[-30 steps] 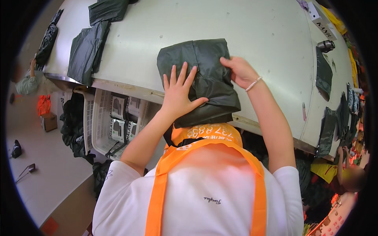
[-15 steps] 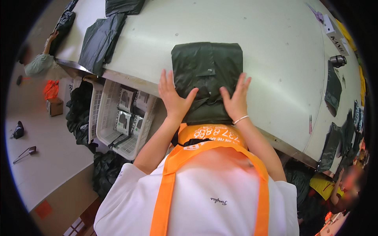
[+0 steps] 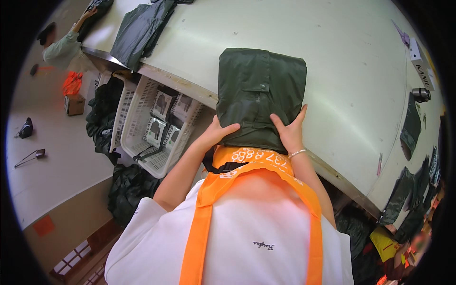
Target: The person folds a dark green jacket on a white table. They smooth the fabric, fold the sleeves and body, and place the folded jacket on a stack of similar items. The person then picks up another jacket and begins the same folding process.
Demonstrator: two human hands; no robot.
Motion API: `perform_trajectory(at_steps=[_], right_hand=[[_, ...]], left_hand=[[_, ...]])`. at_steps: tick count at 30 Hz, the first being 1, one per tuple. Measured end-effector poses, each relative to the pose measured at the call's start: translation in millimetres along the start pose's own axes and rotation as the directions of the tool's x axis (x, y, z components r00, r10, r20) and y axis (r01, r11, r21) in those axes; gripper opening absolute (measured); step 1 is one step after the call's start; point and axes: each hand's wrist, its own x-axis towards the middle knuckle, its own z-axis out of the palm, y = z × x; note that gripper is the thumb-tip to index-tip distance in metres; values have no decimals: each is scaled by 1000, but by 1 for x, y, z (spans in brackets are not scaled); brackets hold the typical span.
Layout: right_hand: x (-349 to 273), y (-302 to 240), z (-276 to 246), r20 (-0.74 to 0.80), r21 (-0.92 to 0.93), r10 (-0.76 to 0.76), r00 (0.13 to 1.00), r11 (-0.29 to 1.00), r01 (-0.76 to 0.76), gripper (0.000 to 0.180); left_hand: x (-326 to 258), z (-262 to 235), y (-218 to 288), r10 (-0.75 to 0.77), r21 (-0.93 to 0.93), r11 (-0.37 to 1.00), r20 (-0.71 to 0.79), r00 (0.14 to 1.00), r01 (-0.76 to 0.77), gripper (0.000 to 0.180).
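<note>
A dark green folded garment (image 3: 262, 97), shiny like rainwear, lies flat on the pale worktable (image 3: 342, 95) at its front edge, close to my body. A flap runs down its upper middle. My left hand (image 3: 217, 133) grips its lower left side, with the thumb on top and the fingers mostly hidden at the edge. On the opposite side, my right hand (image 3: 292, 133) holds the lower right edge, thumb lying on the cloth and fingers along the side.
Below the table edge at left, a white plastic basket (image 3: 128, 135) holds several printed packs (image 3: 155, 131). Another dark garment (image 3: 142, 31) lies at the table's far left. A co-worker (image 3: 61, 50) stands beyond. At right are a metal flask (image 3: 421, 95), a white box (image 3: 421, 64) and dark fabric pieces (image 3: 411, 126).
My hands have slid down toward the garment's lower sides, and their spread fingers have closed around its edges. The whole view has shifted slightly.
</note>
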Motion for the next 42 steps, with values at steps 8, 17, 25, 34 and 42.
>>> perform_trajectory(at_steps=[8,17,25,34,42], right_hand=[[1,-13,35,254,-1,-153,955,987,158,127],[18,-52,99,255,-28,-232,939,969,247,113],[86,-126,197,300,-463,-289,909,789,404,72],[183,-241,285,93,-951,111,989,305,55,90],[191,-197,294,406,-867,-141,903,-373,332,51]], left_hand=[[-10,-39,6,61,112,993,-208,976,-38,101],[-1,-98,32,253,305,940,-313,915,-155,96],[89,-140,110,601,946,303,-99,793,-112,55],[176,-141,119,844,716,224,196,499,-661,34],[166,-288,125,743,746,516,-145,653,-421,37]])
